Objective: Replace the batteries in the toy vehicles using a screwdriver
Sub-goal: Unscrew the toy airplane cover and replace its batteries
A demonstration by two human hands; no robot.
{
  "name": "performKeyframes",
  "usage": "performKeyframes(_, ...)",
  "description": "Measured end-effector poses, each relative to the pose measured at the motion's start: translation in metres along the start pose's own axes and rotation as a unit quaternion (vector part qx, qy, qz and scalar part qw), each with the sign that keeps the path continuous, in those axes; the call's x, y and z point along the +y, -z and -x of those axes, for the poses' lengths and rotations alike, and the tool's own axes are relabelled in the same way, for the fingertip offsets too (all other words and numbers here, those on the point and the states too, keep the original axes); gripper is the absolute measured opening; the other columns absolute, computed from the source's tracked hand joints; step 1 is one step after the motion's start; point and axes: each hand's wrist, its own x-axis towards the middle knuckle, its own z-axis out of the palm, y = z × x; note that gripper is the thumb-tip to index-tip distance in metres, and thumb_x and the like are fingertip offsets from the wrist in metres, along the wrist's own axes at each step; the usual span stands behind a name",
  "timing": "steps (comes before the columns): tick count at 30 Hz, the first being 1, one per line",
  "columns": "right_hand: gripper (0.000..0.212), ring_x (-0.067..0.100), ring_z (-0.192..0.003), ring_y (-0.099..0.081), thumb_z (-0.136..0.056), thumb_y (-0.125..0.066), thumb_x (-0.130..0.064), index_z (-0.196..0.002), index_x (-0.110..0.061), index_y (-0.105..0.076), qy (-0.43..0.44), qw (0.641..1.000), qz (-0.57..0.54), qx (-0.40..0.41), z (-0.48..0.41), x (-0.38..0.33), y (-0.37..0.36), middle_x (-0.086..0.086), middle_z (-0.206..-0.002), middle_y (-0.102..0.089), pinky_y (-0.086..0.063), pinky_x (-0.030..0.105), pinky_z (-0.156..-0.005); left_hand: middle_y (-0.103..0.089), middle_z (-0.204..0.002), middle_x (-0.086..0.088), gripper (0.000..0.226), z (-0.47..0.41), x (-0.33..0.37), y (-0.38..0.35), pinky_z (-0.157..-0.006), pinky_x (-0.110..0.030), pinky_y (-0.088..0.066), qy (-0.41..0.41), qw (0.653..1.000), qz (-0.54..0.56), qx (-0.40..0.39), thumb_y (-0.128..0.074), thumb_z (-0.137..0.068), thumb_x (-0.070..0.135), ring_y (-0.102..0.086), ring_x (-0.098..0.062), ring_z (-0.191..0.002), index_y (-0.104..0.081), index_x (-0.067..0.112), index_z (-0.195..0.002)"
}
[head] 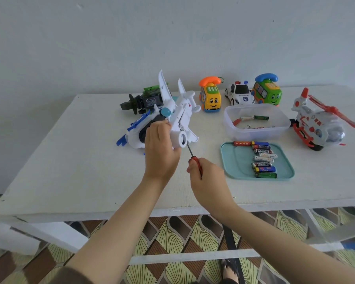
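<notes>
My left hand point(161, 148) grips a white and blue toy plane point(178, 115), tilted up off the white table point(80, 160) with its underside turned toward me. My right hand point(207, 177) holds a red-handled screwdriver point(194, 158). Its dark shaft points up into a round hole at the plane's near end. Several batteries point(262, 160) lie in a row on a teal tray point(234, 162) to the right.
A clear plastic tub point(256, 133) holding a few batteries stands behind the tray. Along the back are a dark green toy point(141, 101), a yellow phone car point(210, 97), a police car point(239, 95) and a green phone bus point(267, 90). A white and red helicopter point(318, 121) sits far right.
</notes>
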Motion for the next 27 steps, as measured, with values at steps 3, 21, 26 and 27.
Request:
performKeyframes(3,0.037,0.009,-0.047,-0.037,-0.102,-0.036,-0.028,-0.085,-0.004,-0.058,-0.010,1.000,-0.012,0.002,0.001,0.001,-0.003,-0.003,-0.055,-0.045,-0.029,0.022,-0.045,-0.056,-0.102,-0.021,0.058,0.004,0.001,-0.005,-0.090,-0.024,-0.039,0.013,1.000,0.007,0.004,-0.077,-0.066,-0.009,-0.045,-0.022,-0.099,-0.042,0.012,-0.107)
performKeyframes(21,0.042,0.005,-0.032,-0.030,-0.100,-0.045,-0.026,-0.070,-0.006,-0.066,-0.068,0.995,-0.048,-0.052,-0.025,-0.003,0.020,-0.008,-0.042,-0.042,-0.026,0.015,-0.036,-0.050,-0.103,-0.005,0.042,0.015,-0.008,-0.006,-0.082,-0.003,-0.043,0.104,0.990,0.095,0.022,-0.079,-0.074,0.003,-0.043,0.000,-0.098,-0.047,0.008,-0.103)
performKeyframes(26,0.045,0.006,-0.031,-0.030,-0.101,-0.041,-0.026,-0.083,0.008,-0.064,-0.056,0.996,-0.043,-0.050,-0.020,0.002,0.008,-0.010,-0.039,-0.032,-0.024,0.013,-0.036,-0.049,-0.107,0.000,0.042,0.022,-0.009,-0.008,-0.079,-0.020,-0.054,0.175,0.977,0.122,0.009,-0.079,-0.073,0.002,-0.052,-0.009,-0.097,-0.048,0.005,-0.103)
performKeyframes(27,0.044,0.005,-0.032,-0.031,-0.101,-0.041,-0.026,-0.083,0.006,-0.064,-0.053,0.996,-0.041,-0.054,-0.020,0.003,0.008,-0.010,-0.041,-0.034,-0.025,0.013,-0.036,-0.050,-0.107,-0.002,0.042,0.023,-0.008,-0.008,-0.079,-0.026,-0.055,0.198,0.972,0.129,0.002,-0.078,-0.073,0.002,-0.053,-0.012,-0.097,-0.049,0.003,-0.102)
